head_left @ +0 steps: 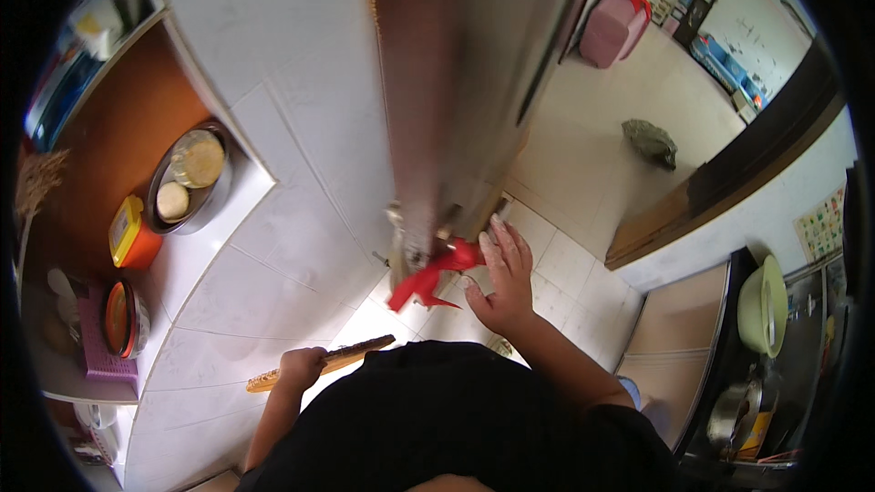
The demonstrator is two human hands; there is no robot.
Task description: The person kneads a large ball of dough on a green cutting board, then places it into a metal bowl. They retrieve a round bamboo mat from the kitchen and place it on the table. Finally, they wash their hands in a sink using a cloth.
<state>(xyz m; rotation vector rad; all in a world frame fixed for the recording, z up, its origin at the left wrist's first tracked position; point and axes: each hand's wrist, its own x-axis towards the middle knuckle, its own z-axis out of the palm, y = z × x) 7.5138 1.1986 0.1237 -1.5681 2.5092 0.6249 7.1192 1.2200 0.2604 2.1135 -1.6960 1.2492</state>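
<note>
My left hand [303, 368] is closed around a flat wooden board [342, 360], seen nearly edge-on and held low at my left side. Its upper edge looks dark and rough. In front of me stands a brown door [415, 100], blurred and seen along its edge. A red cloth strip [428, 282] hangs at the door's handle area. My right hand [506, 278] is raised there with fingers stretched apart, pale powder or paste on the fingertips. Its fingers are at the door beside the red cloth; whether they touch it I cannot tell.
On the left, shelves hold a metal basin [214, 205] with round pale items, an orange tub [132, 237] and a purple basket [108, 360]. Through the doorway are a pink bin [615, 27] and a dark green bag [650, 143]. A green basin [761, 305] stands on the right counter.
</note>
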